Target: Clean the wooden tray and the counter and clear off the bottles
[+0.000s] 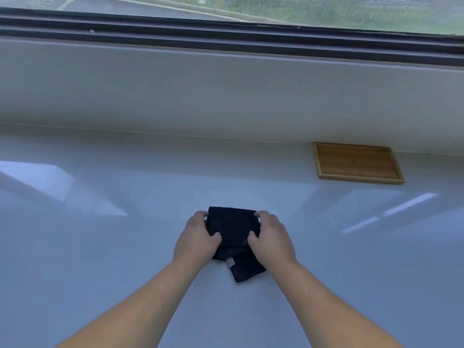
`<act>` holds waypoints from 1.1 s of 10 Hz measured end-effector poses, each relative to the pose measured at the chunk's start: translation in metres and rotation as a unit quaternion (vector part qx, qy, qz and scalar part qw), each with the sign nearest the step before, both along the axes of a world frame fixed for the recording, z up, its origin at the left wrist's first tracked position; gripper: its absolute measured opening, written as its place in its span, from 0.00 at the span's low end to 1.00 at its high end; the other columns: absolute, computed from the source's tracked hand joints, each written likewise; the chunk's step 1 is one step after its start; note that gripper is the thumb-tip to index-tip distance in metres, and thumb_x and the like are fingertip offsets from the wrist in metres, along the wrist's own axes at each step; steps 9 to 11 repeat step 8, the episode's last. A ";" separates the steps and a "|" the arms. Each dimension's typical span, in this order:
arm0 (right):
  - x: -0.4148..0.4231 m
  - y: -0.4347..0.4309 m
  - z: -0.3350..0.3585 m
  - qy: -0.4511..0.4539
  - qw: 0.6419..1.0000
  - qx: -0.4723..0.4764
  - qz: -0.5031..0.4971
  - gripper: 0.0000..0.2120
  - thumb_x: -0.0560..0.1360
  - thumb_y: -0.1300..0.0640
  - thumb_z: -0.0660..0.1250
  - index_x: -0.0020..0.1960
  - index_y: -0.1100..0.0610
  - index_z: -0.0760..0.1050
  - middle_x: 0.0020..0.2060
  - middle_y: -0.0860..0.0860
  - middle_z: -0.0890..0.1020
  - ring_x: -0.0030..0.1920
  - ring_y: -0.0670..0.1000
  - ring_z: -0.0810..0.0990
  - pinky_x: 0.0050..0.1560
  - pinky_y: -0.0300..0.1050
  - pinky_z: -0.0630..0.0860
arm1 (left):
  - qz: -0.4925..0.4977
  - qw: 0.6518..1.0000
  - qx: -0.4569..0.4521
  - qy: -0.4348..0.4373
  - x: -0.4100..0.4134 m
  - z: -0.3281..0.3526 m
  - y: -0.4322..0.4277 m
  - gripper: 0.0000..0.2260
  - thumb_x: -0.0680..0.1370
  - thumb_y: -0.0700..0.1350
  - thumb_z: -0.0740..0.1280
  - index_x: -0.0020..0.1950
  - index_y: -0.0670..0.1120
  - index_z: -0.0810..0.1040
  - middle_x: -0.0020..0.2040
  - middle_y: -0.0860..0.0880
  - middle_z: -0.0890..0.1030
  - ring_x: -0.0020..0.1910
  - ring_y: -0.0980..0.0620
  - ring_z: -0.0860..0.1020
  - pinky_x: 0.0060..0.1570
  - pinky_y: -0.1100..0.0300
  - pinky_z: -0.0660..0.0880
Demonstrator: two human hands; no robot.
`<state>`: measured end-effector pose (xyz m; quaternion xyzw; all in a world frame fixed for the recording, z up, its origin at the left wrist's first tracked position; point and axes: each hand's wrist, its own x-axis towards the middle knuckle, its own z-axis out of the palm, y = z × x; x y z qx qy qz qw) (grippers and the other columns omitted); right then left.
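A folded black cloth (232,229) lies on the glossy white counter (100,247), near the middle. My left hand (197,237) grips its left edge and my right hand (270,237) grips its right edge, thumbs on top. A corner of the cloth with a small white label sticks out toward me between my wrists. The wooden tray (356,163) sits flat at the back right of the counter, against the wall, with nothing in it. No bottles are in view.
A low white wall (226,91) runs along the back of the counter, topped by a dark window frame (226,33). Window reflections streak the counter surface on both sides of my hands.
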<state>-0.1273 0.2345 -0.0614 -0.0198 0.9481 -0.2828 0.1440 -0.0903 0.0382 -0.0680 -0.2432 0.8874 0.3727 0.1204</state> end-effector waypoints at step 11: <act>0.025 0.008 -0.019 0.035 0.961 0.174 0.212 0.38 0.79 0.31 0.40 0.84 0.45 0.40 0.84 0.50 0.41 0.82 0.56 0.34 0.80 0.58 0.34 | -0.302 0.926 -0.226 -0.017 0.023 -0.009 -0.001 0.37 0.79 0.72 0.47 0.85 0.59 0.46 0.86 0.52 0.44 0.84 0.50 0.42 0.81 0.44 0.41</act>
